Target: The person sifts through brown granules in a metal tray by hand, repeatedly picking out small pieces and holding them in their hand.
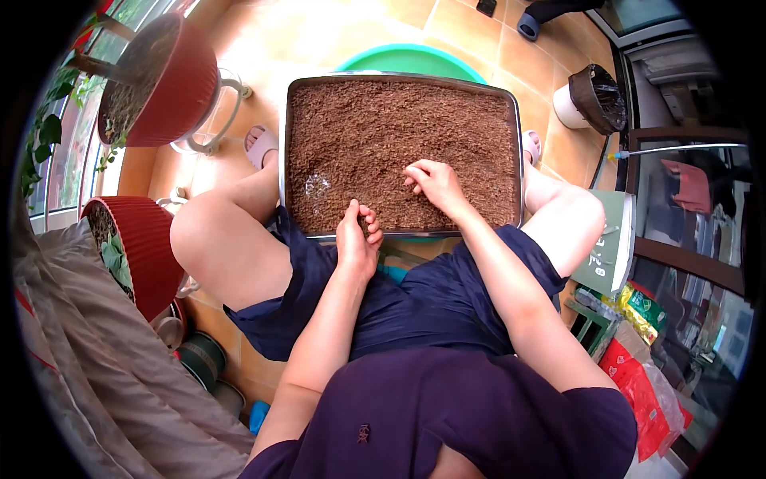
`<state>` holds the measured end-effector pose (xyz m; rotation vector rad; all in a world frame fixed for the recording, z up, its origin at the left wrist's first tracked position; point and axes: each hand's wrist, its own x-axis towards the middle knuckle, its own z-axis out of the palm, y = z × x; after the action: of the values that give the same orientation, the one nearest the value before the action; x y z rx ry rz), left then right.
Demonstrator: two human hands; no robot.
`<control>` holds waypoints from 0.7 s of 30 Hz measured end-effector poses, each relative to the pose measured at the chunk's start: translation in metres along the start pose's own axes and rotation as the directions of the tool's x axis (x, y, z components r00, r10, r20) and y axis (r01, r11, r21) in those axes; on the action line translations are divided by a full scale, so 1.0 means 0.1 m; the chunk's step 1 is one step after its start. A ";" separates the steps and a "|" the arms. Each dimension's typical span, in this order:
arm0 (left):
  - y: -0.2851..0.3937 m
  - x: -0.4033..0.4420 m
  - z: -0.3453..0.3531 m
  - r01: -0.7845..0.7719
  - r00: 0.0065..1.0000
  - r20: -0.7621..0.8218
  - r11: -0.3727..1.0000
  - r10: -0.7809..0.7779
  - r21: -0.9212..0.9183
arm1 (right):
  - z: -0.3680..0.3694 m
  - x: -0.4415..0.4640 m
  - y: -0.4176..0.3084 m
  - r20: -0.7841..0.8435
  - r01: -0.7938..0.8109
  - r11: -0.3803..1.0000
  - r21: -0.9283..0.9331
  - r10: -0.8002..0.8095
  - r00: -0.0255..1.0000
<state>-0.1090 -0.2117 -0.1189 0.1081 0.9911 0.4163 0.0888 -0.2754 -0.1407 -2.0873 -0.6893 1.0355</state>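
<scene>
A rectangular metal-rimmed tray (pixel 283 144) filled with brown, crumbly material (pixel 399 120) lies between my knees. My left hand (pixel 358 235) is at the tray's near edge, palm turned up, fingers curled round a small dark clump that I cannot make out. Over the brown material, right of centre, my right hand (pixel 433 182) has its thumb and fingertips pressed together; whatever is between them is too small to name. A whitish patch (pixel 317 186) shows on the material at the left.
Under the tray's far side is a green round basin (pixel 411 57). Red plant pots (pixel 132 247) stand at the left. At the right are a bin (pixel 570 108), a green box (pixel 608 239) and red packaging (pixel 638 391). Another person's shoe (pixel 527 27) shows at the top.
</scene>
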 end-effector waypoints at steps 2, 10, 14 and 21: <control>-0.01 0.00 0.00 0.003 1.000 0.006 1.000 -0.003 0.002 | -0.14 -0.05 0.04 0.015 -0.038 0.995 0.088 0.036 0.999; -0.05 0.00 0.00 0.038 0.999 0.024 0.999 -0.038 0.032 | -0.39 -0.53 -0.18 0.149 -0.137 0.740 0.659 0.049 0.988; -0.08 -0.01 0.03 0.050 0.991 0.119 0.998 -0.056 0.048 | -0.37 -0.53 -0.04 0.249 -0.227 0.541 0.810 0.033 0.968; -0.12 0.00 0.08 0.122 0.974 0.185 0.990 -0.134 0.075 | -0.19 -0.64 -0.16 0.144 -0.048 0.766 0.641 -0.058 0.988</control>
<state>-0.0994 -0.2218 -0.1178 0.1379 0.8184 0.2512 0.0677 -0.3177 -0.0907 -1.4084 -0.3310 1.2306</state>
